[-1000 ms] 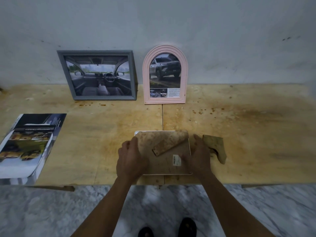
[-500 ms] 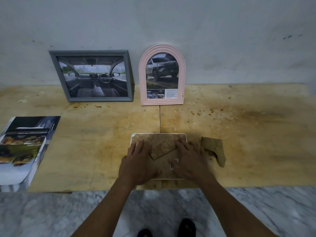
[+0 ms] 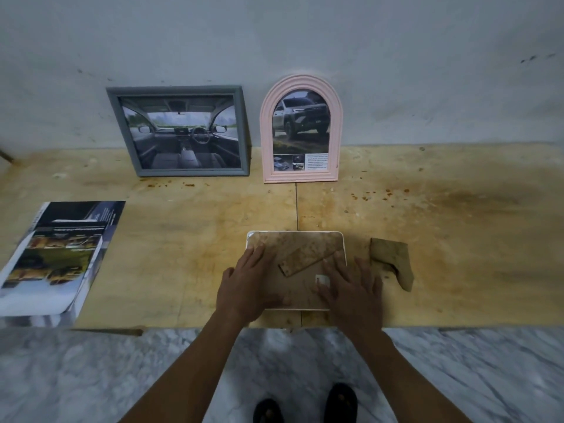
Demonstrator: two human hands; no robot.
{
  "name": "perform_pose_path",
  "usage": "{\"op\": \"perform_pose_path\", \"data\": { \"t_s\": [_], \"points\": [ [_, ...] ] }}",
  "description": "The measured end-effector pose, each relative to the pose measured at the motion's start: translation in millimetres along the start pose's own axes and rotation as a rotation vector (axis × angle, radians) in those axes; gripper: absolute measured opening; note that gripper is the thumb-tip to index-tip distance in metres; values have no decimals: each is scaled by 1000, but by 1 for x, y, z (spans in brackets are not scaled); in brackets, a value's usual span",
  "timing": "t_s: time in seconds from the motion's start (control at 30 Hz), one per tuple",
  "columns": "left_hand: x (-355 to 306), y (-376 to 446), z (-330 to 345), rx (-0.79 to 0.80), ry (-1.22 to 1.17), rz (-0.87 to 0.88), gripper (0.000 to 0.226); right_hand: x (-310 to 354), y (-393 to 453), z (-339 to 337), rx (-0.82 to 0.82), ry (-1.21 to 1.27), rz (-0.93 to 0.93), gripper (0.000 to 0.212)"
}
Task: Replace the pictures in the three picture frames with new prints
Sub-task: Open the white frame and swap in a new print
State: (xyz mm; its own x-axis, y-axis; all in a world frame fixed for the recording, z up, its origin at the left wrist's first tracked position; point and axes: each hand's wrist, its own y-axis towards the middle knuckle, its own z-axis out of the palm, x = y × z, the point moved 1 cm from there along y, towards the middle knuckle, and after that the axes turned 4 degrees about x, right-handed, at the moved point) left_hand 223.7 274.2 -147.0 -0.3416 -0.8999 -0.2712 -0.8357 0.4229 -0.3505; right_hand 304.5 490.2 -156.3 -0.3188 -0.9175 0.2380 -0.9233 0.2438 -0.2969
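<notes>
Stretching along the wall, the wooden table (image 3: pixel 457 239) carries a magazine (image 3: pixel 58 257) at the left, a grey frame (image 3: pixel 180 131) and a pink arched frame (image 3: pixel 300 129) leaning at the back. Near the front edge a white frame (image 3: pixel 296 239) lies face down. Left hand (image 3: pixel 247 288) and right hand (image 3: pixel 351 288) press flat on its back, fingers spread, gripping nothing; a brown stand piece (image 3: pixel 392 261) lies just right.

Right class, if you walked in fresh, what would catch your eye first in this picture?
Probably the pink arched frame with a truck print, upright against the wall beside the grey frame showing a car interior. Next, the left hand and right hand pressed flat on a face-down frame at the table's near edge.
</notes>
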Motion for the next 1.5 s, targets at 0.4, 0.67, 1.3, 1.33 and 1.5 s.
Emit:
{"op": "perform_pose_path", "data": {
  "t_s": [0.4,0.67,1.3,1.33,1.5],
  "points": [
    [18,-35,-7,17,-25,-163,91,7,-13,-8,-86,152,-32,56],
    [2,-28,-1,-37,-382,-422,58,4,-32,-1,-45,331,-84,74],
    [-56,-39,-126,-247,-1492,-536,42,36,-52,-69,-476,252,-414,32],
    [-55,-42,-132,-250,-1495,-478,47,37,-51,-79,-465,319,-400,32],
    [-37,-55,-130,-184,-1191,-434,57,31,-51,-117,-171,972,-217,21]
  ]
}}
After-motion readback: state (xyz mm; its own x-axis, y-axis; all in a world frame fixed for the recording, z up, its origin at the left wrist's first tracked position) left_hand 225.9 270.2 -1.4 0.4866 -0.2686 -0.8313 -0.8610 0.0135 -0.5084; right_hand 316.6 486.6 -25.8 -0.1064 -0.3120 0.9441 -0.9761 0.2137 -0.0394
